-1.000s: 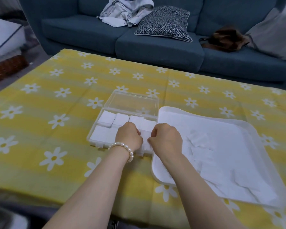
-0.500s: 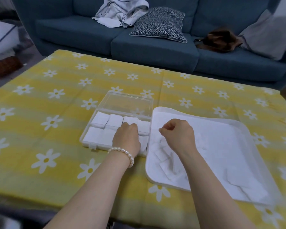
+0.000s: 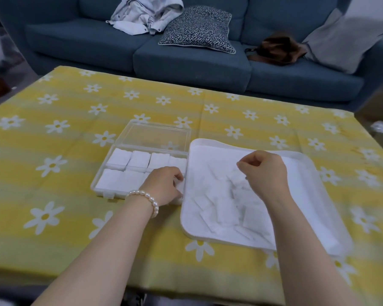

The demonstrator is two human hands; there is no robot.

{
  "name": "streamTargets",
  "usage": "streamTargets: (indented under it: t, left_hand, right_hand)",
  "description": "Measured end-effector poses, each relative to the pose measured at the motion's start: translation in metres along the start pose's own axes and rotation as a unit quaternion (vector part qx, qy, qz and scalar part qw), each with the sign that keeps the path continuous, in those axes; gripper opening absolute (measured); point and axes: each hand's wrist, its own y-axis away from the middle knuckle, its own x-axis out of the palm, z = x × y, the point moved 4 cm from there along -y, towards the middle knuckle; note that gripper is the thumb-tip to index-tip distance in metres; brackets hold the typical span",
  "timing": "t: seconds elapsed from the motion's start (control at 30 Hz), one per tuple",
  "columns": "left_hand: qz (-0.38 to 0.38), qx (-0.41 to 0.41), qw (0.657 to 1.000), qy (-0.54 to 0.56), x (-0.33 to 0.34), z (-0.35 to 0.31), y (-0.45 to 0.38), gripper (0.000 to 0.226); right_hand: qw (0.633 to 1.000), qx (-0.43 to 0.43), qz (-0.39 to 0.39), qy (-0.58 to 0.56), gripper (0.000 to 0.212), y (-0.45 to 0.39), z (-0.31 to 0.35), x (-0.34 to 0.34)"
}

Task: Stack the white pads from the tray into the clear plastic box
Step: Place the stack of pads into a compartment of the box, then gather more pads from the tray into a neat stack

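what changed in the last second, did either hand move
The right hand left the box's near right corner and moved right, over the loose pads in the tray, fingers curled; no pad visibly held. The left hand stayed at that corner of the box. Box, tray and stacked pads kept their places.

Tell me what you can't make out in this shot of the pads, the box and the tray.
Head view only:
- Near right corner of the clear plastic box: covered by the left hand.
- Loose white pads in the tray: white on white, uncountable.
- Right hand: fingers curl underneath, contents hidden.
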Motion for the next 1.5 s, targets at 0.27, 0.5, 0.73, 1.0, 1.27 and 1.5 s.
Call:
streamTargets:
  t: [0.27, 0.5, 0.73, 1.0, 1.27, 1.5]
  left_hand:
    - [0.0, -0.035, 0.992, -0.122, 0.007, -0.016, -0.002, 0.032]
    - [-0.089, -0.026, 0.993, -0.077, -0.01, -0.024, 0.009, 0.039]
    - [-0.11, 0.088, 0.989, 0.039, 0.012, -0.064, 0.029, 0.009]
    - [-0.003, 0.107, 0.994, 0.014, 0.064, -0.088, 0.026, 0.018]
    - [0.013, 0.085, 0.996, 0.039, 0.069, -0.09, 0.017, 0.011]
    - [0.028, 0.069, 0.986, 0.148, 0.076, -0.095, 0.015, 0.009]
  right_hand:
    - [0.999, 0.018, 0.001, 0.027, 0.015, -0.001, -0.031, -0.023]
    - [0.976, 0.065, 0.17, 0.119, 0.013, 0.008, -0.061, -0.012]
    - [0.943, 0.1, 0.23, 0.219, 0.032, 0.011, -0.079, -0.027]
    - [0.936, 0.051, 0.291, 0.192, 0.04, 0.019, -0.086, -0.012]
    - [0.963, 0.061, 0.234, 0.117, 0.02, 0.011, -0.095, -0.032]
    - [0.978, 0.057, 0.145, 0.137, 0.01, 0.009, -0.096, -0.047]
